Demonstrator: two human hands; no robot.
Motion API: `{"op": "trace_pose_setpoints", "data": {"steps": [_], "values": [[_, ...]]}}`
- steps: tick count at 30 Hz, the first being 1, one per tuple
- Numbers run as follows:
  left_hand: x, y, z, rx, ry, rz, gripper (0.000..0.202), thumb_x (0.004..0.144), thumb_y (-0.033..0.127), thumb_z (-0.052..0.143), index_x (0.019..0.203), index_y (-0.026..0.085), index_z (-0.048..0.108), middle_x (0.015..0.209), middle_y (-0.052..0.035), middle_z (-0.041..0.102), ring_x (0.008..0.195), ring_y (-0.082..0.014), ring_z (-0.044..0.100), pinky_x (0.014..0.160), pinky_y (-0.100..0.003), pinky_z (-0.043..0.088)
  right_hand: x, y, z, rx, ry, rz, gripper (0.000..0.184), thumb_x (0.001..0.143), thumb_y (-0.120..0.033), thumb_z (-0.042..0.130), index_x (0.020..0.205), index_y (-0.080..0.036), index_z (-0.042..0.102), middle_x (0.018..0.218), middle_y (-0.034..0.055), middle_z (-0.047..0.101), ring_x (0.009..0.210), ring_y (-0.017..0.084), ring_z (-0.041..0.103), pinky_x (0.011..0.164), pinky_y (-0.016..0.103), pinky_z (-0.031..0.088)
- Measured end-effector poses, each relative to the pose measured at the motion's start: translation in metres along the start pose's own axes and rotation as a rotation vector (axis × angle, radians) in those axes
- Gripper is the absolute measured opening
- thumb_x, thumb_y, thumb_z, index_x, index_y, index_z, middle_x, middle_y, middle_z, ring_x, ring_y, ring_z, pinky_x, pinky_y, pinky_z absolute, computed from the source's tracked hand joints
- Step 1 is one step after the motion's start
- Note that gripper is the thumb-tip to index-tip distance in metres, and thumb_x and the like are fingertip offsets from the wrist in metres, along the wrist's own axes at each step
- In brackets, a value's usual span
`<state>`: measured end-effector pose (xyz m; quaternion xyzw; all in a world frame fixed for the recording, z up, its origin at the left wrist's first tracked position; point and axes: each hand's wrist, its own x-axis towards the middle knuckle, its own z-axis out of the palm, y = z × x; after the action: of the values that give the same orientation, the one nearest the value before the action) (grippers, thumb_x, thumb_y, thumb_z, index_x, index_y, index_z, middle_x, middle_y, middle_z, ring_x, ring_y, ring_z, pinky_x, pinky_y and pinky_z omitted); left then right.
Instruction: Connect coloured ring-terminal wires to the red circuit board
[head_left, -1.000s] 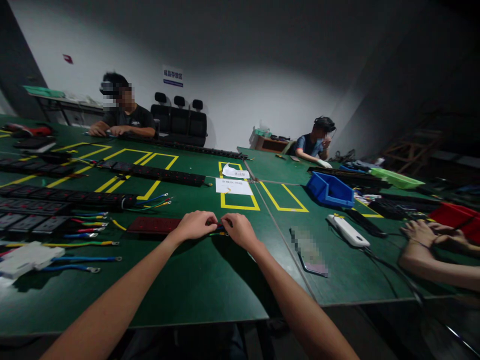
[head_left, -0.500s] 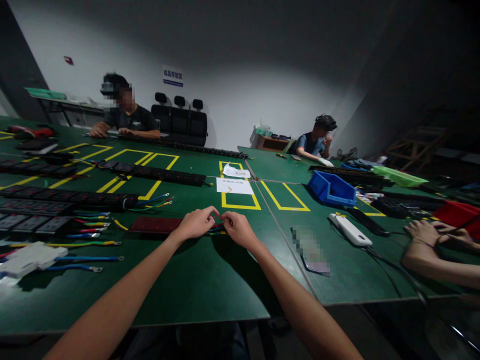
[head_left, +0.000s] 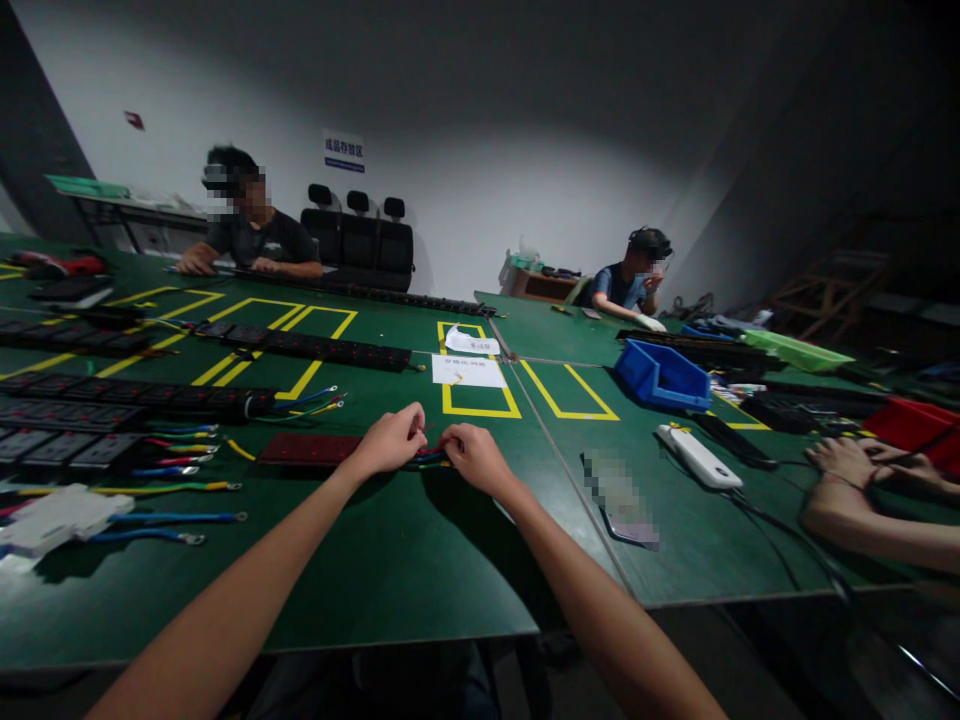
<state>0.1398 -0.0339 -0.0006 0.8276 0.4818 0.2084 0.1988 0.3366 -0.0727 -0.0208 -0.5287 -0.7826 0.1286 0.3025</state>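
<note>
Power strips (head_left: pixel 127 400) left, bin (head_left: pixel 664 377) right, paper (head_left: pixel 469 371) behind hands

The tabletop (head_left: pixel 390 570) is a smooth, matt green board with dull yellow tape (head_left: pixel 480 412) stuck on it. The wires (head_left: pixel 430 459) near its front edge have coloured plastic sheaths with a slight sheen. The leads (head_left: pixel 150 517) by the left edge end in bright metal lugs. The strips (head_left: pixel 322 350) are black plastic, faintly glossy. The paper (head_left: pixel 469 371) at the tabletop's middle is white and matt. The bin (head_left: pixel 664 378) toward the right edge is glossy blue plastic, and the bar (head_left: pixel 697 458) beside it is smooth white plastic.
</note>
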Motion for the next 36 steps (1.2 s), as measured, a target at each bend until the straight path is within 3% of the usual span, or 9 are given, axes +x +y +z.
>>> {"op": "trace_pose_setpoints", "data": {"steps": [8,14,19,24,36], "values": [[0.001,-0.002,-0.001,0.071,-0.079,0.013,0.014,0.089,0.030,0.058,0.099,0.026,0.067,0.100,-0.0003,0.077,0.094,-0.0213,0.071,0.073,-0.027,0.047,0.001,0.002,0.003,0.026,0.023,-0.001,0.026,0.085,-0.008,0.052,0.088,-0.020,0.075,0.085,0.0039,0.072,0.076,0.016,0.061,0.072,0.024,0.043],[0.001,-0.001,-0.001,0.125,-0.058,0.038,0.022,0.090,0.033,0.057,0.106,0.023,0.069,0.109,-0.0054,0.075,0.099,-0.0232,0.070,0.077,-0.028,0.049,0.003,0.008,0.005,0.300,0.031,0.062,0.023,0.081,-0.014,0.057,0.095,-0.018,0.074,0.083,0.0014,0.072,0.071,0.014,0.063,0.068,0.023,0.046],[-0.004,0.008,-0.005,0.236,-0.107,0.022,0.028,0.094,0.037,0.051,0.104,0.028,0.075,0.109,-0.0054,0.076,0.100,-0.0263,0.070,0.077,-0.031,0.049,0.006,0.020,0.014,0.464,0.064,0.066,0.020,0.079,-0.019,0.060,0.095,-0.017,0.072,0.085,0.0025,0.072,0.073,0.015,0.064,0.070,0.026,0.049],[-0.007,0.014,-0.009,0.241,-0.164,0.038,0.032,0.094,0.034,0.046,0.108,0.032,0.075,0.113,-0.0030,0.076,0.102,-0.0270,0.070,0.077,-0.032,0.049,0.006,0.023,0.019,0.464,0.118,0.047,0.015,0.081,-0.023,0.061,0.091,-0.018,0.071,0.085,0.0032,0.073,0.074,0.016,0.064,0.071,0.027,0.050],[-0.006,0.014,-0.006,0.274,-0.212,0.094,0.029,0.096,0.040,0.047,0.108,0.027,0.070,0.112,-0.0068,0.075,0.105,-0.0301,0.069,0.078,-0.034,0.049,0.007,0.024,0.021,0.448,0.147,0.087,0.013,0.081,-0.024,0.062,0.088,-0.017,0.071,0.082,0.0037,0.073,0.069,0.016,0.064,0.067,0.027,0.051]]}}
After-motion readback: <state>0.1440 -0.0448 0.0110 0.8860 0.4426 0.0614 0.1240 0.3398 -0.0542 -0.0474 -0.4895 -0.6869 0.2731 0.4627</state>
